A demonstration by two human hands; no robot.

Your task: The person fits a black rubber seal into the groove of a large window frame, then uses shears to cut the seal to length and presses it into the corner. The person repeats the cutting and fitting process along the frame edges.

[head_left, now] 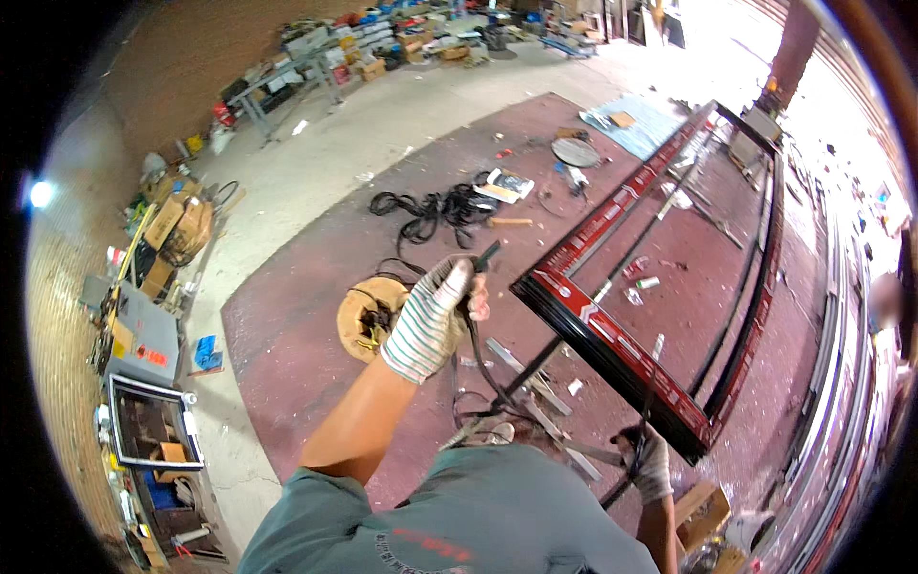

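Note:
My left hand (432, 320), in a white glove with green stripes, is raised left of the frame and closed round a black rubber strip (488, 255). The strip's short end sticks out above my fingers, and its length hangs in loops below. A window frame (622, 340), black with red printed film, lies at a slant on supports. By its near corner, my gloved right hand (652, 467) is low and closed on a dark length of the strip; its fingers are partly hidden.
A wooden spool (352, 320) and a tangle of black strip (430, 212) lie on the dark red floor sheet (306, 277). Metal offcuts (550, 407) are near my feet. Long profiles (822, 383) line the right side. A cardboard box (703, 517) stands beside my right arm.

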